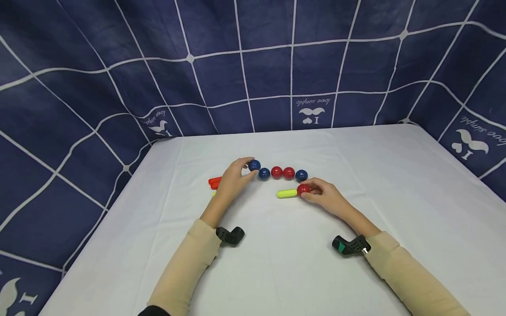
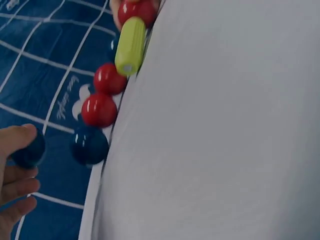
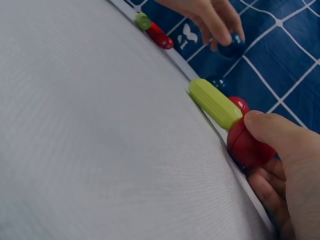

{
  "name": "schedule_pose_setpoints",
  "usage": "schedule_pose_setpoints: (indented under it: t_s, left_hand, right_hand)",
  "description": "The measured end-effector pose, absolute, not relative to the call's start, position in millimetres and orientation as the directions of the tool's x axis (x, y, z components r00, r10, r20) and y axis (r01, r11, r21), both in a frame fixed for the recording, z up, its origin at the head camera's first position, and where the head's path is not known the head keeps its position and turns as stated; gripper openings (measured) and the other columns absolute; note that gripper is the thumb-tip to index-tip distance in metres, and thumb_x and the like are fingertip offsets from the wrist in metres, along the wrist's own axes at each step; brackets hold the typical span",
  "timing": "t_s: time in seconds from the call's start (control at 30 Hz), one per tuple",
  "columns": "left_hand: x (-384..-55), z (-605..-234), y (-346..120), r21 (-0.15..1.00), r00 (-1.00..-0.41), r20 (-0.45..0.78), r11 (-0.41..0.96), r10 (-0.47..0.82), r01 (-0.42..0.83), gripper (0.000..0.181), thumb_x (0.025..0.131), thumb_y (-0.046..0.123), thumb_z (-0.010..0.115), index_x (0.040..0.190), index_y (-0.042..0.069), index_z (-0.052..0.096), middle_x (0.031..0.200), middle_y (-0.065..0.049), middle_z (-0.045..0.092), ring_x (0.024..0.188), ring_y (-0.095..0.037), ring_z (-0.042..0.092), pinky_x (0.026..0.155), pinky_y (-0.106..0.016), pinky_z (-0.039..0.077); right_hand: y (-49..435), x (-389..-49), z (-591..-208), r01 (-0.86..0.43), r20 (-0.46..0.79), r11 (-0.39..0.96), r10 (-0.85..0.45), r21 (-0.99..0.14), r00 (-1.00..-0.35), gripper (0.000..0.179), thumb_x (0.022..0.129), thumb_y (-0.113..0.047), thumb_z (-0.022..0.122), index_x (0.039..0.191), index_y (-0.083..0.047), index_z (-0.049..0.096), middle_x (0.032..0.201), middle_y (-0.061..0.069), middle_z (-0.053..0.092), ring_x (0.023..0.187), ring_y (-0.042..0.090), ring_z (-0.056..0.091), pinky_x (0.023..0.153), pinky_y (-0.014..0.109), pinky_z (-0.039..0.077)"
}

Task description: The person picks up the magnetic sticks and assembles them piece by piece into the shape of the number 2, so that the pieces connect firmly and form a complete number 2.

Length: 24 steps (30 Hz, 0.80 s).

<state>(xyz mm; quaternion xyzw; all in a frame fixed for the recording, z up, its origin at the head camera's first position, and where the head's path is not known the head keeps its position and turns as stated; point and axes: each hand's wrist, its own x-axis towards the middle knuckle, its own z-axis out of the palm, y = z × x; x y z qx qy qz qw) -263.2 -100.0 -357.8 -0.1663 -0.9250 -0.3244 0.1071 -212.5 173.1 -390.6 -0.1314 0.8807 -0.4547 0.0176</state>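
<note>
My left hand (image 1: pixel 234 177) pinches a dark blue ball (image 1: pixel 254 165) between thumb and fingertips at the left end of a curved row of balls. My right hand (image 1: pixel 326 196) grips a red ball (image 3: pixel 249 146), thumb on top and fingers beneath. A ribbed yellow-green stick (image 3: pixel 215 102) points left from that ball, its end against it, like a maraca's handle; I cannot tell whether they are joined. Between my hands the row holds a blue ball (image 1: pixel 264 174), a red ball (image 1: pixel 276 172), another red ball (image 1: pixel 289 173) and a blue ball (image 1: pixel 301 176).
Red sticks (image 1: pixel 215 182) lie behind my left wrist, with a yellow-green end (image 3: pixel 143 21) beside them, partly hidden. A white cloth (image 1: pixel 276 263) covers the table. Dark blue curtains with white lines (image 1: pixel 265 74) hang along the back and sides.
</note>
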Motion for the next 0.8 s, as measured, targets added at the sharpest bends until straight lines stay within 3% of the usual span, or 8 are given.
schedule_pose_setpoints:
  t_s: [0.2,0.47,0.8]
  left_hand:
    - [-239,-358,-88,0.643,-0.886,0.402,0.618,0.231,0.452,0.041,0.083,0.03,0.064,0.118,0.01,0.058,0.099,-0.008,0.062,0.091,-0.023,0.056,0.079,-0.036,0.048]
    - [-225,-379,-81,0.775,-0.941,0.192,0.546,0.279,0.32,0.039,0.082,0.033,0.066,0.117,0.017,0.059,0.096,-0.003,0.062,0.085,-0.016,0.057,0.077,-0.028,0.048]
    - [-229,-393,-85,0.837,-0.919,0.119,0.461,0.375,0.296,0.038,0.082,0.02,0.067,0.118,0.013,0.057,0.108,-0.006,0.062,0.094,-0.016,0.057,0.085,-0.028,0.047]
  right_hand:
    - [176,-216,-396,-0.224,0.093,0.55,-0.256,-0.804,-0.962,0.044,0.084,-0.032,0.064,0.12,-0.01,0.055,0.112,0.012,0.059,0.096,0.022,0.057,0.079,0.019,0.047]
    - [179,-219,-398,-0.201,0.071,0.555,-0.247,-0.807,-0.966,0.045,0.084,-0.036,0.063,0.12,-0.011,0.055,0.113,0.012,0.059,0.097,0.022,0.057,0.082,0.028,0.049]
    - [180,-216,-398,-0.222,0.088,0.536,-0.264,-0.814,-0.96,0.04,0.087,-0.028,0.061,0.121,-0.008,0.054,0.114,0.014,0.059,0.098,0.023,0.058,0.077,0.018,0.048]
